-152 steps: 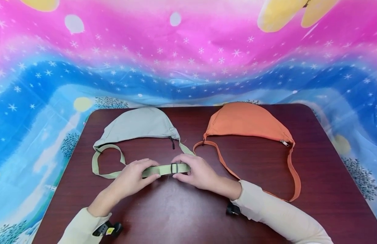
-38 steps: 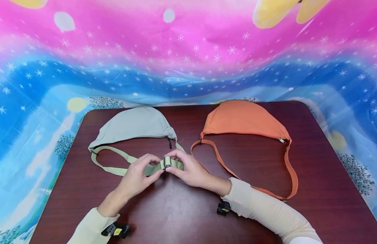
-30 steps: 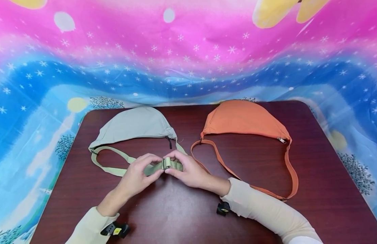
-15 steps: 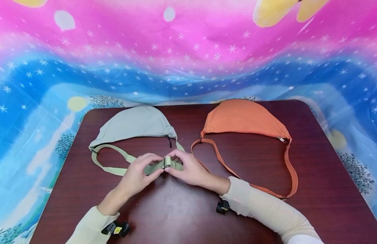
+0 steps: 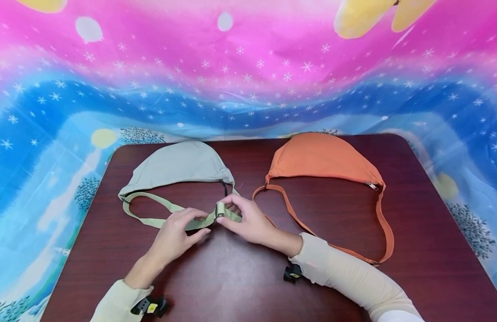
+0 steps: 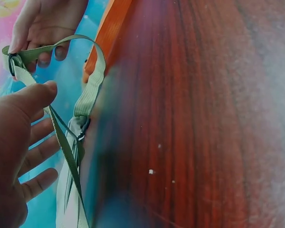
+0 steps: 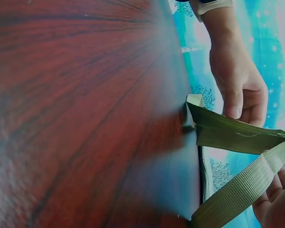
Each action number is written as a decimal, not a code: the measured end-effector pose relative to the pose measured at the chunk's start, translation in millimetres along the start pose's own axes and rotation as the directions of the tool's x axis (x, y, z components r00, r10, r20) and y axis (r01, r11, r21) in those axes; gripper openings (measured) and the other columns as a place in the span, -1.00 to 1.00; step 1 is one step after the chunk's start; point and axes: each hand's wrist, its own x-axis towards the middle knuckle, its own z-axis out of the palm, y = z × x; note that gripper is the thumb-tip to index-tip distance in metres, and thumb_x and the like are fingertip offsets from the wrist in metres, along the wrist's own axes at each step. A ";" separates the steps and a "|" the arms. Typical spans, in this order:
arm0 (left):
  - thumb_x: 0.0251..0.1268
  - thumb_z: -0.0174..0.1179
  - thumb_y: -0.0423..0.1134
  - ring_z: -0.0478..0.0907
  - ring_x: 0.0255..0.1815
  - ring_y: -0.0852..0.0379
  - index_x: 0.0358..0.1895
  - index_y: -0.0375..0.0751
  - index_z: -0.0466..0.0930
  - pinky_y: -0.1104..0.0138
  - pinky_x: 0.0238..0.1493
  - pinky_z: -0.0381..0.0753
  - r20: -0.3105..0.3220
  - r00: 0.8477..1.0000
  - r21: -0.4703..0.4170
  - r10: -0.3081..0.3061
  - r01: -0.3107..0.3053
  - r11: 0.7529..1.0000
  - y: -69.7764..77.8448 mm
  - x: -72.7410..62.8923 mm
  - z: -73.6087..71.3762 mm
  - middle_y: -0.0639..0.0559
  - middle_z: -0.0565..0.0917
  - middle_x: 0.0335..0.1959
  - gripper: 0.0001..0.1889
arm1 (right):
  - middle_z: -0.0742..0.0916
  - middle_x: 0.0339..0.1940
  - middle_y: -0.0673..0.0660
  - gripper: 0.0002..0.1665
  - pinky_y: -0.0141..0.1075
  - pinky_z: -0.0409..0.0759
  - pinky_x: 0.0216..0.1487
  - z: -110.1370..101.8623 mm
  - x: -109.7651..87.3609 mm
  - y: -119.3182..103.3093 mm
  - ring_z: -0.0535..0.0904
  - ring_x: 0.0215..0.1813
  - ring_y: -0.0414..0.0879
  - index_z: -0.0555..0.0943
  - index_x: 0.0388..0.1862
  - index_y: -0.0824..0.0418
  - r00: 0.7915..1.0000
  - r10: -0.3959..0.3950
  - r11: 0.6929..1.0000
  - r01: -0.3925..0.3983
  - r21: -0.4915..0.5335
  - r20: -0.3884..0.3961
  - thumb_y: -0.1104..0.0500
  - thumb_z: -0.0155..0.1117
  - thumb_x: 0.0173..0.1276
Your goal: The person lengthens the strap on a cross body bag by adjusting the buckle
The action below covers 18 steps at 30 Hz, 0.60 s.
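Observation:
My right hand [image 5: 250,221] pinches the green strap [image 5: 201,222] at its dark slider buckle [image 5: 219,211], where the webbing makes a small raised loop. The strap belongs to a pale grey-green bag [image 5: 180,163] lying zip side toward me on the table. To the left of the buckle, my left hand [image 5: 172,235] is around the strap with thumb and fingers apart. In the left wrist view its fingers [image 6: 40,154] are spread and loose, the strap passing between them and the thumb. The right wrist view shows the strap [image 7: 232,133] held up above the tabletop.
An orange bag [image 5: 324,156] lies to the right, its orange strap [image 5: 387,232] looped toward me and partly behind the right forearm. Both bags rest on a dark red-brown table [image 5: 236,281]. A patterned pink and blue cloth [image 5: 248,80] hangs around the table.
The hands have come closer together since the first frame, and the strap now loops up at the buckle. In the last half second the left hand has loosened and drawn back slightly left.

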 end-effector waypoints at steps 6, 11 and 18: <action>0.06 0.57 -0.26 0.65 -0.13 0.18 -0.02 -0.10 0.71 0.21 -0.10 0.61 -0.003 1.000 -0.069 -0.019 0.019 0.997 -1.1 1.5 1.1 0.17 0.71 -0.12 -0.62 | 0.70 -0.18 0.01 -0.66 -0.22 0.62 -0.16 0.1 0.5 -0.2 0.60 -0.24 -0.17 0.61 0.12 0.14 1.000 0.005 1.000 -0.005 -0.003 0.000 0.18 0.42 0.40; 0.07 0.57 -0.29 0.60 -0.17 0.24 -0.05 -0.08 0.69 0.22 -0.16 0.61 0.009 0.999 -0.126 -0.045 0.046 0.991 -2.1 2.2 1.6 0.22 0.67 -0.14 -0.63 | 0.71 -0.18 0.04 -0.65 -0.22 0.62 -0.14 -0.5 0.7 0.1 0.61 -0.23 -0.16 0.61 0.12 0.17 1.000 0.007 1.000 -0.007 -0.007 -0.004 0.18 0.42 0.39; 0.08 0.56 -0.31 0.58 -0.17 0.26 -0.05 -0.03 0.67 0.27 -0.14 0.60 0.015 0.998 -0.168 -0.059 0.060 0.984 -3.0 4.6 2.2 0.25 0.65 -0.14 -0.64 | 0.71 -0.16 0.08 -0.66 -0.19 0.62 -0.12 -1.3 1.5 -0.4 0.61 -0.21 -0.12 0.60 0.12 0.19 1.000 0.009 1.000 -0.009 -0.003 -0.009 0.19 0.41 0.40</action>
